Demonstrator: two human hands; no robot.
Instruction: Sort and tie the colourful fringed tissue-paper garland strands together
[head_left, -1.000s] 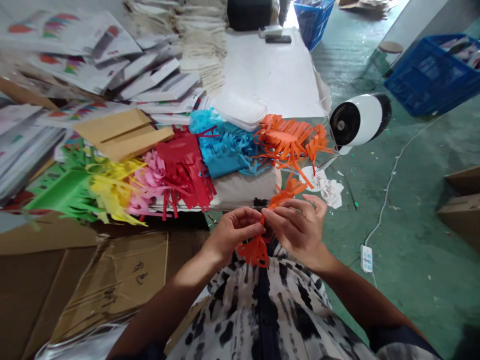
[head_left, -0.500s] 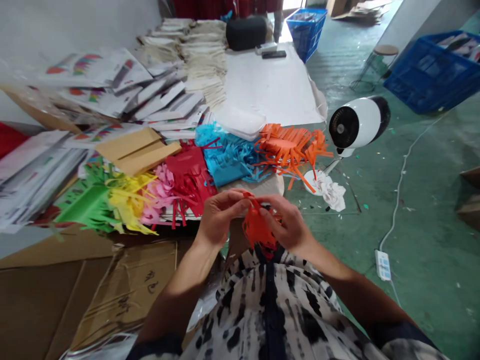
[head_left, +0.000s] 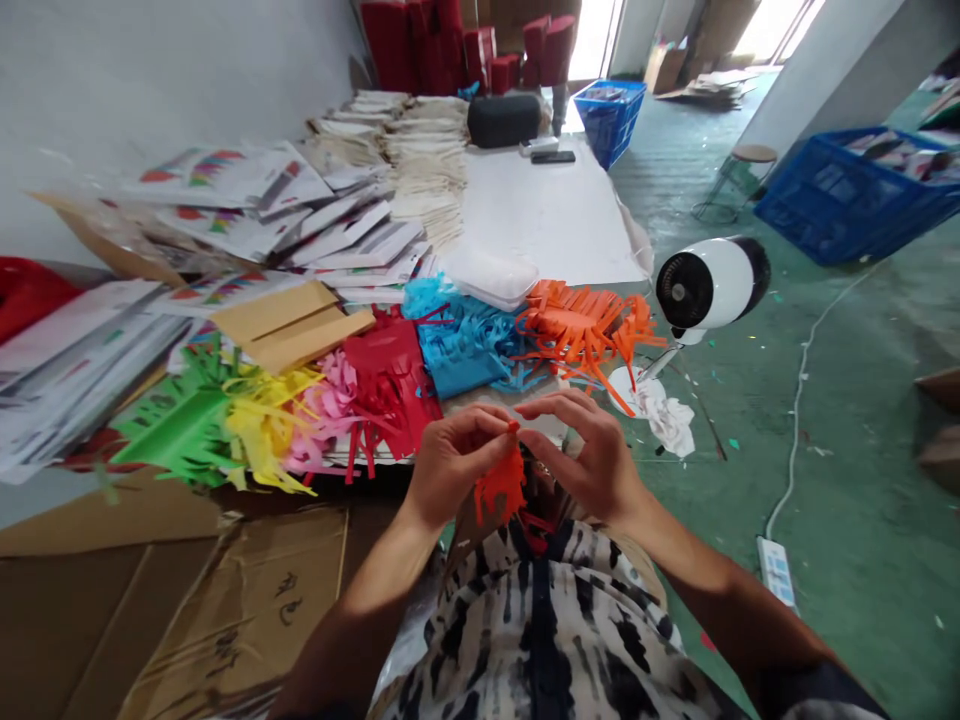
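Note:
My left hand [head_left: 450, 462] and my right hand [head_left: 589, 460] are close together over my lap, both pinching the top of a small piece of orange fringed paper [head_left: 500, 488] that hangs between them. Just beyond my hands, along the table's near edge, lie piles of fringed cut paper: green [head_left: 176, 425], yellow [head_left: 262, 430], pink [head_left: 322, 410], red [head_left: 390, 385], blue [head_left: 461, 345] and orange [head_left: 581, 322].
Brown card sheets [head_left: 289, 325] and stacks of printed white packets [head_left: 225, 215] cover the table's left. A white lidded box [head_left: 491, 275] sits behind the blue pile. A white desk fan [head_left: 709, 282] stands right of the table. Blue crates [head_left: 847, 195], a power strip [head_left: 776, 572] and flat cardboard [head_left: 225, 600] lie around.
The view has tilted upward. My hands have kept working the orange paper; it is gathered tighter, and my fingertips now pinch its top with the rest hanging below.

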